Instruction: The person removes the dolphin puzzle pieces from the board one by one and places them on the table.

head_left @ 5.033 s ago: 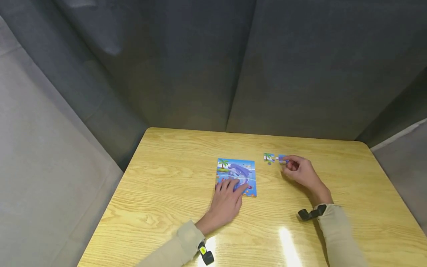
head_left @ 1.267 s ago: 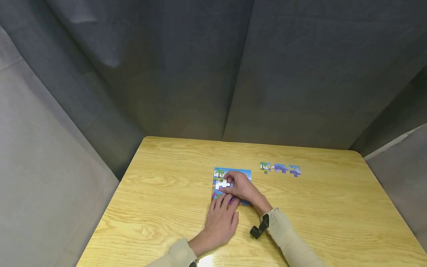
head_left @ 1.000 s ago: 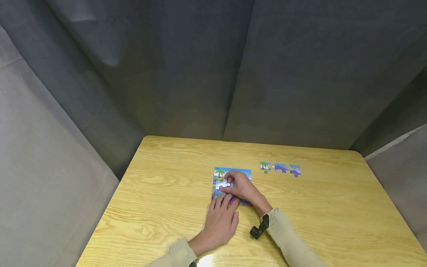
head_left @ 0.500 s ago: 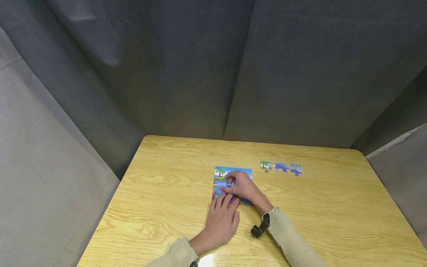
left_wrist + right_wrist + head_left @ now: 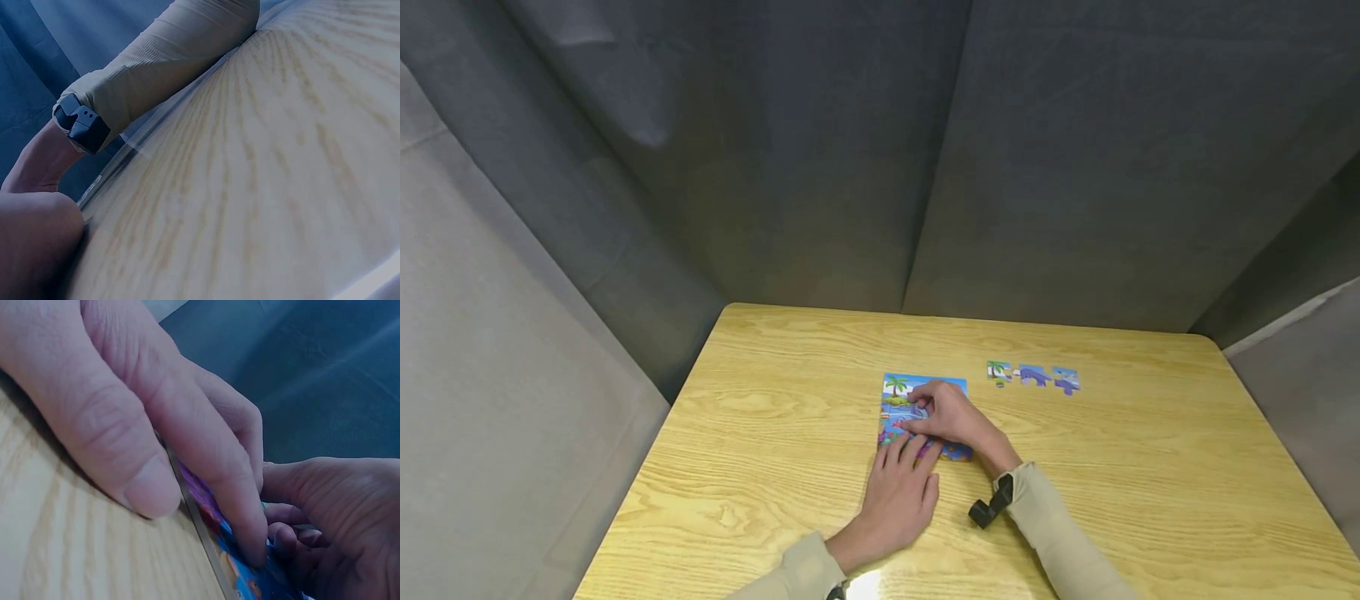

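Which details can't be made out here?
- Head: whether the right hand grips a piece; its own back hides that.
- Head: part of the puzzle's near edge, under the left hand.
- Head: loose pieces' fine artwork; too small.
- Left wrist: most of both hands; cut by left edge.

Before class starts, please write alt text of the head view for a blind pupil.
A person's left hand and right hand touch a palm-tree picture puzzle on a wooden table; three loose pieces lie to its right.
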Available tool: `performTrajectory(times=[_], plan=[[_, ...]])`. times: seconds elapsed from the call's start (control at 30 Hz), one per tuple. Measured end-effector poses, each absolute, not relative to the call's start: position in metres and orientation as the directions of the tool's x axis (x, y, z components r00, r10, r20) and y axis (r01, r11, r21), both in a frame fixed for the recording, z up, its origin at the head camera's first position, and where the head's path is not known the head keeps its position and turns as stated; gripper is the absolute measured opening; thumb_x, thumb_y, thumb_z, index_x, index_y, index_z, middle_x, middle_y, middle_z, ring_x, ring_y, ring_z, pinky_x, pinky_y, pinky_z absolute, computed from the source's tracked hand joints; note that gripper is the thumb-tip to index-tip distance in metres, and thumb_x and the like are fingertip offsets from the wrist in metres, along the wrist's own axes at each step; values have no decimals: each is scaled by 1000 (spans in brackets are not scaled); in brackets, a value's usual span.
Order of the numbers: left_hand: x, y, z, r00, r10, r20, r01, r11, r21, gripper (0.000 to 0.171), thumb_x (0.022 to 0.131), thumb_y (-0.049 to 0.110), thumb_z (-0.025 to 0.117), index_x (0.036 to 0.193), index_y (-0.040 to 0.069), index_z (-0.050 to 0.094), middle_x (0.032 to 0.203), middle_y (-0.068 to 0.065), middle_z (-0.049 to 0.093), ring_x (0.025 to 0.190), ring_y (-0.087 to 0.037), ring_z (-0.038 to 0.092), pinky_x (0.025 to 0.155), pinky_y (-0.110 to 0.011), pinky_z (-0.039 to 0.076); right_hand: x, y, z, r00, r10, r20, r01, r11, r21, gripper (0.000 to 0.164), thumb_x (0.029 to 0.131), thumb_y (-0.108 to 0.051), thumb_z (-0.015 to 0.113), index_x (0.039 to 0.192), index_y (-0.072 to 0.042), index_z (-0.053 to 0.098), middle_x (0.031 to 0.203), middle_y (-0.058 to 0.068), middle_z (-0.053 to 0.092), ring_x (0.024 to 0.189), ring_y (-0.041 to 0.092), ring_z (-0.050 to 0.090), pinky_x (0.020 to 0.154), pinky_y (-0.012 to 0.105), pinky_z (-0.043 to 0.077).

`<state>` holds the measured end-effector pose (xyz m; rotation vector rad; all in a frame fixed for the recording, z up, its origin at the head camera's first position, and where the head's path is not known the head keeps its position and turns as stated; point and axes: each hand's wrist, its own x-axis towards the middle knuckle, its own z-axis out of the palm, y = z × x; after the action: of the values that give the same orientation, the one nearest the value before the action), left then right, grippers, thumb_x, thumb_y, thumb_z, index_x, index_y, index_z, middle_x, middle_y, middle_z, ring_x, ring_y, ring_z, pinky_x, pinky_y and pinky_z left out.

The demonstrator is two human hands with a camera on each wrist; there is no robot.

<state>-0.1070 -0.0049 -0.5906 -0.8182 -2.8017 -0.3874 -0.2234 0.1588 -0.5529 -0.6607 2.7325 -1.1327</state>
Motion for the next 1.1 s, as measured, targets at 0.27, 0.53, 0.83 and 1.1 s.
performTrajectory(times=[0.27,0.53,0.83,1.1], plan=[[-108,-5,-590,-823,498,272,553,811,190,50,111,34,37,157,22,48,157,-5,46,147,-34,38,116,-53,36,-226,162,-557,-880,-459,121,-407,601,-687,39,82,-29,91,111,-5,78,91,2,66,74,12,55,64,26,49],[-108,-5,-592,-826,496,269,548,817,176,50,110,36,37,157,23,48,154,-3,47,145,-34,39,115,-53,36,-226,160,-563,-859,-475,189,-472,594,-652,33,81,-27,90,104,-8,77,86,1,63,73,13,54,64,26,47],[-108,-5,-593,-832,493,252,541,822,177,50,110,36,36,157,23,47,153,-3,47,146,-33,37,116,-53,35,-226,159,-567,-872,-455,180,-448,595,-667,37,80,-28,91,106,-7,76,87,-1,61,76,15,55,67,26,49],[-110,-5,-594,-835,504,222,544,815,198,51,111,37,34,159,23,44,156,-4,44,148,-34,35,117,-54,35,-225,163,-564,-870,-451,197,-446,554,-703,37,80,-24,91,107,-5,75,89,3,62,74,16,54,65,26,48]])
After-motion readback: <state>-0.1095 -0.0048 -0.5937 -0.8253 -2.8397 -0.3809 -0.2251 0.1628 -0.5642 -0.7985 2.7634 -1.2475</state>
